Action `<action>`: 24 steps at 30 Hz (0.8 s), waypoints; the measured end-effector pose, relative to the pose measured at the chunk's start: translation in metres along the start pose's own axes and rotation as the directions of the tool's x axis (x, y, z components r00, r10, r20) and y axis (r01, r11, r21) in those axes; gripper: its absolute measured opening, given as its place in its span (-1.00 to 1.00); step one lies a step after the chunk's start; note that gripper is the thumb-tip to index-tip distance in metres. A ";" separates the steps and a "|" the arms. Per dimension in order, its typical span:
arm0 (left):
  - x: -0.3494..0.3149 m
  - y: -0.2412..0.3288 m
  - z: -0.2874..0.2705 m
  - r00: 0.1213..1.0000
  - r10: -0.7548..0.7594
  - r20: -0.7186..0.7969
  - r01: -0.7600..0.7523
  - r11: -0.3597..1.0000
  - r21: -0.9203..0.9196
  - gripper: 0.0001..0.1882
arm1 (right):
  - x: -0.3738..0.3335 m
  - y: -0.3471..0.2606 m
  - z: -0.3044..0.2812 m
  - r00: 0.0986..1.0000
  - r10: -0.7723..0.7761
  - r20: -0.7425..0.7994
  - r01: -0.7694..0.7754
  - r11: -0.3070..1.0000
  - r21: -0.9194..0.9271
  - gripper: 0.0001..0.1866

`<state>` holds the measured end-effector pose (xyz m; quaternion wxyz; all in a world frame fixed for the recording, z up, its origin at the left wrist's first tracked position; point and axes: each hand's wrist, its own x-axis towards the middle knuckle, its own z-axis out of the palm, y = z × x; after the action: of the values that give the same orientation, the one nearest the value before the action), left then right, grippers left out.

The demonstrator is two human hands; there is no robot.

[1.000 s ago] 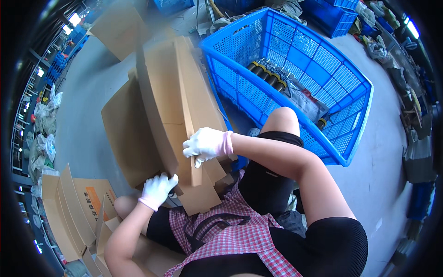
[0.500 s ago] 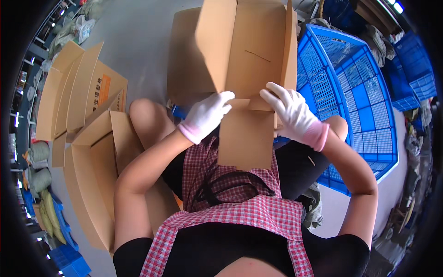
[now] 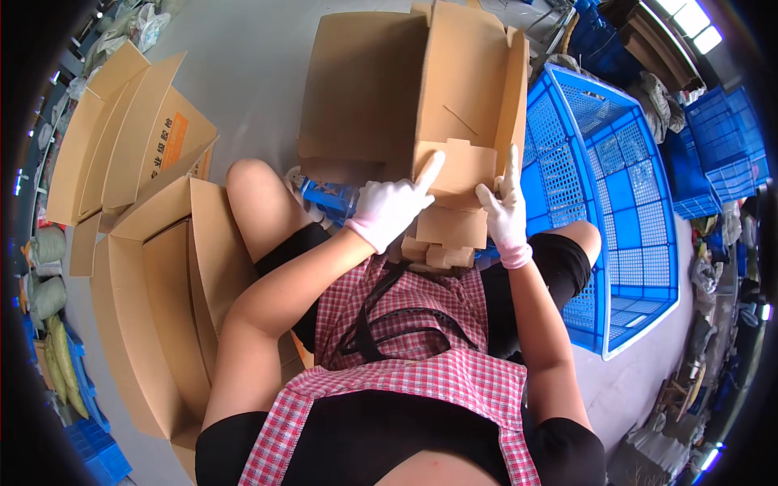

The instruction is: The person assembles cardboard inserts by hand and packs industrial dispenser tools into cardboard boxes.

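In front of me a brown cardboard box (image 3: pixel 468 77) lies unfolded into a shallow tray, with a thin dark strip (image 3: pixel 460 119) inside it. Its near-end flap (image 3: pixel 460 162) stands folded up between my hands. My white-gloved left hand (image 3: pixel 389 209) has its index finger stretched along the left edge of that flap, the other fingers partly curled. On the other side, my gloved right hand (image 3: pixel 506 212) points its index finger up the right wall, thumb apart toward the flap. Below them hang a smaller cardboard flap (image 3: pixel 454 227) and several folded cardboard pieces (image 3: pixel 438 254).
A large open carton (image 3: pixel 146 324) stands by my left leg, with another open carton (image 3: pixel 121 146) behind it. On the right is a big blue plastic crate (image 3: pixel 604 202). A larger brown cardboard piece (image 3: pixel 361 89) stands just left of the box.
The near-end flap, hanging down toward my lap before, is now folded up at the box's end. My right hand has moved inward and lower; the left has shifted slightly right.
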<state>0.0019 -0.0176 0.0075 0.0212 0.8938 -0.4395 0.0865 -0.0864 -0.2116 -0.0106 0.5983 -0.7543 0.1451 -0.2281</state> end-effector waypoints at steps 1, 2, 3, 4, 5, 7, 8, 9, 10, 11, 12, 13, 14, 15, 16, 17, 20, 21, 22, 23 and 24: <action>0.003 0.000 0.002 0.992 -0.093 0.084 0.101 0.990 -0.096 -0.41 | 0.003 -0.007 0.001 0.980 -0.187 0.074 0.201 0.890 -0.410 -0.40; 0.007 -0.003 0.005 0.991 -0.108 0.083 0.116 0.989 -0.096 -0.41 | 0.006 -0.021 0.004 0.920 -0.322 0.223 0.379 0.583 -0.719 -0.40; 0.010 -0.007 0.008 0.988 -0.095 0.119 0.114 0.980 -0.164 -0.51 | 0.000 -0.037 0.011 0.893 -0.337 0.298 0.407 0.324 -0.854 -0.42; 0.013 -0.009 0.010 0.986 -0.073 0.152 0.108 0.965 -0.239 -0.60 | 0.003 -0.037 0.010 0.889 -0.336 0.311 0.418 0.318 -0.851 -0.42; 0.015 -0.012 0.012 0.986 -0.048 0.158 0.094 0.950 -0.296 -0.75 | 0.009 -0.036 0.011 0.880 -0.308 0.361 0.447 0.280 -0.850 -0.44; 0.010 -0.008 0.014 0.988 -0.068 0.140 0.110 0.941 -0.320 -0.77 | 0.022 -0.033 0.015 0.859 -0.282 0.427 0.490 0.216 -0.844 -0.52; 0.011 -0.007 0.014 0.990 -0.074 0.123 0.112 0.935 -0.337 -0.77 | 0.026 -0.030 0.017 0.853 -0.285 0.437 0.501 0.209 -0.840 -0.52; 0.012 -0.007 0.014 0.980 -0.078 0.181 0.135 0.935 -0.329 -0.75 | 0.029 -0.024 0.020 0.812 -0.228 0.537 0.583 0.292 -0.758 -0.58; 0.011 -0.005 0.018 0.979 -0.092 0.184 0.150 0.931 -0.334 -0.75 | 0.030 -0.024 0.022 0.752 -0.172 0.636 0.646 0.381 -0.661 -0.64; 0.010 -0.003 0.025 0.984 -0.169 0.055 0.178 0.934 -0.311 -0.70 | 0.037 -0.026 0.025 0.772 -0.052 0.634 0.598 0.396 -0.696 -0.74; 0.009 0.000 0.030 0.968 -0.239 -0.076 0.208 0.935 -0.288 -0.63 | 0.043 -0.029 0.027 0.772 0.089 0.629 0.553 0.392 -0.735 -0.77; 0.012 0.011 0.000 0.954 -0.297 0.037 0.291 0.890 -0.352 -0.48 | 0.050 -0.025 0.022 0.764 0.157 0.626 0.529 0.402 -0.747 -0.77; 0.011 0.012 0.011 0.951 -0.306 0.039 0.300 0.888 -0.350 -0.48 | 0.058 -0.026 0.029 0.739 0.210 0.640 0.525 0.415 -0.743 -0.76; 0.012 0.010 0.031 0.911 -0.378 -0.166 0.239 0.811 -0.534 -0.46 | 0.068 -0.030 0.036 0.715 0.377 0.589 0.393 0.480 -0.785 -0.74; 0.017 0.012 0.043 0.820 -0.458 -0.342 0.114 0.717 -0.688 -0.42 | 0.080 -0.002 0.031 0.685 0.401 0.609 0.382 0.514 -0.768 -0.68; 0.019 0.012 0.044 0.834 -0.484 -0.265 0.123 0.630 -0.767 -0.43 | 0.088 -0.003 0.036 0.601 0.471 0.645 0.405 0.516 -0.755 -0.65; 0.025 0.008 0.037 0.607 -0.602 -0.519 0.042 0.676 -0.735 -0.42 | 0.099 -0.015 0.051 0.425 0.557 0.714 0.453 0.552 -0.700 -0.51; 0.019 -0.009 0.032 0.713 -0.632 -0.302 0.072 0.495 -0.866 -0.40 | 0.101 -0.023 0.049 0.334 0.541 0.772 0.324 0.703 -0.633 -0.53; 0.017 -0.027 0.016 0.696 -0.688 -0.204 -0.103 0.185 -0.977 -0.43 | 0.105 -0.036 0.048 0.258 0.495 0.830 0.174 0.821 -0.544 -0.55; 0.004 -0.072 0.015 0.687 -0.636 -0.351 -0.065 0.428 -0.901 -0.50 | 0.100 -0.058 0.031 0.320 -0.065 0.945 0.175 0.985 0.009 -0.62; 0.005 -0.097 -0.017 0.652 -0.544 -0.529 -0.113 0.620 -0.777 -0.51 | 0.140 -0.038 -0.007 0.410 -0.193 0.892 0.231 0.967 0.103 -0.66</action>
<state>0.0791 0.0402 0.0286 0.5734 0.7383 -0.2637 0.2379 0.0270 -0.2772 0.0511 0.5363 -0.7829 -0.2855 0.1341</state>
